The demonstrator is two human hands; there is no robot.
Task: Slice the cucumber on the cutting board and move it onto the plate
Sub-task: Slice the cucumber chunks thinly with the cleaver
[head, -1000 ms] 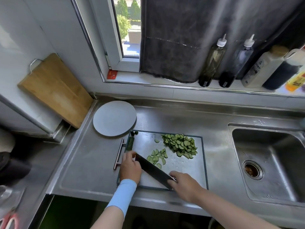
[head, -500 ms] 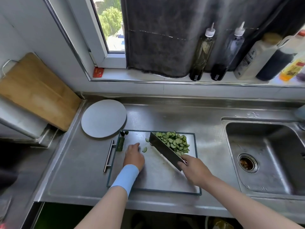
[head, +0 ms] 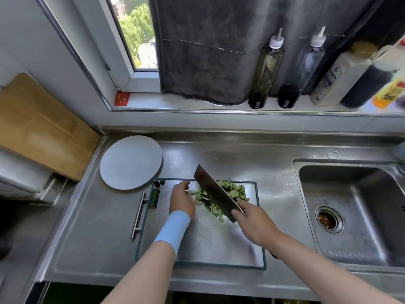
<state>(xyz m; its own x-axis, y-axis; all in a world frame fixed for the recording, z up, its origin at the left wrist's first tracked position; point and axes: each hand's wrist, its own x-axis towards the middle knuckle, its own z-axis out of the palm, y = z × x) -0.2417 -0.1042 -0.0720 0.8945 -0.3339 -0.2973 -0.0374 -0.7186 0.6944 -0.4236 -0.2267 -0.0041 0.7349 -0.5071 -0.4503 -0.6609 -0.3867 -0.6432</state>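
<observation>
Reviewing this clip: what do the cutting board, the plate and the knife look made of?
Cutting board: brushed metal, likely stainless steel, reflective, dark rim. Plate: matte grey, perhaps ceramic or melamine; unclear. Knife: dark dull steel blade; handle hidden in the right hand.

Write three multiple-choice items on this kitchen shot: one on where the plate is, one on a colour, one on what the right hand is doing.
1. Where does the plate lie?
A. On the counter, just beyond the far left corner of the cutting board
B. In the sink
C. On the windowsill

2. What colour is the wristband?
A. Red
B. Light blue
C. Black

3. What is the right hand doing?
A. Resting flat
B. Holding a bottle
C. Gripping the cleaver

Answers: A, the plate sits on the steel counter by that corner. B, the band on the left wrist is pale blue. C, its fingers curl round the handle end, with the blade tilted over the cucumber slices.
</observation>
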